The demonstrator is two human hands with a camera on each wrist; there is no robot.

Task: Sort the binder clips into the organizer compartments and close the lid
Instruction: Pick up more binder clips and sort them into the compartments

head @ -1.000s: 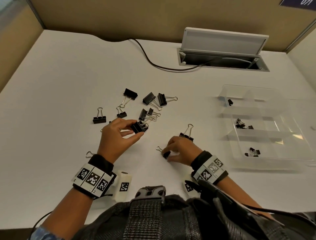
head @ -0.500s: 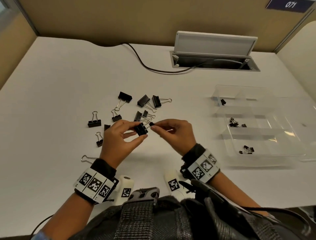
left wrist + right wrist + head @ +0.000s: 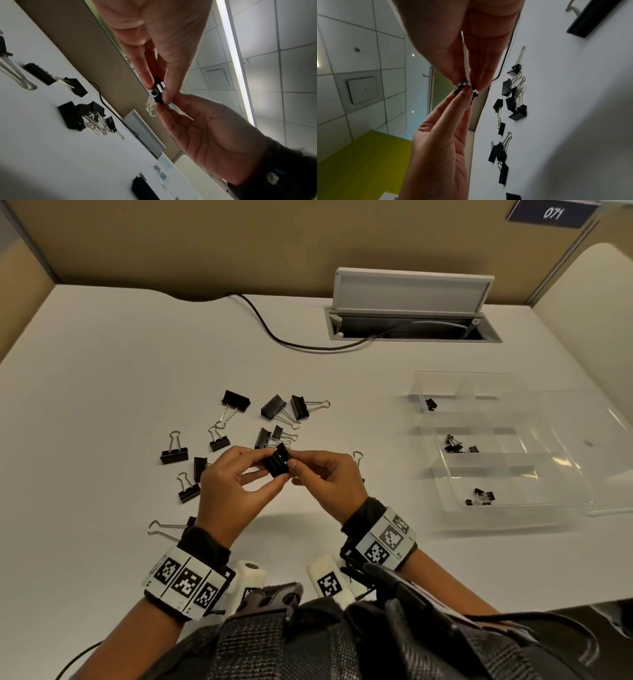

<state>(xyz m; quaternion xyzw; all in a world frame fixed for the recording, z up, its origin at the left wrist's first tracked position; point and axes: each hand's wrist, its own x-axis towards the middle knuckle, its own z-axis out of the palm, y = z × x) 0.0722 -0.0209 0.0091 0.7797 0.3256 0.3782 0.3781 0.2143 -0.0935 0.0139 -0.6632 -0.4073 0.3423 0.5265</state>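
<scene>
Above the table's middle my left hand grips a small stack of black binder clips between thumb and fingers. My right hand pinches one small clip against that stack's right side. The wrist views show the same meeting: the stack and the pinched clip sit between both hands' fingertips. Several loose clips of larger sizes lie on the table behind and left of my hands. The clear organizer stands at the right, its lid open, with small clips in three compartments.
A grey cable box with its flap raised sits at the back of the white table, and a black cable runs left from it. Tan partition walls close the back and sides. One clip lies by my left wrist.
My right hand lifted a small clip off the table and brought it up and left to the stack in my left hand. The left hand rose slightly.
</scene>
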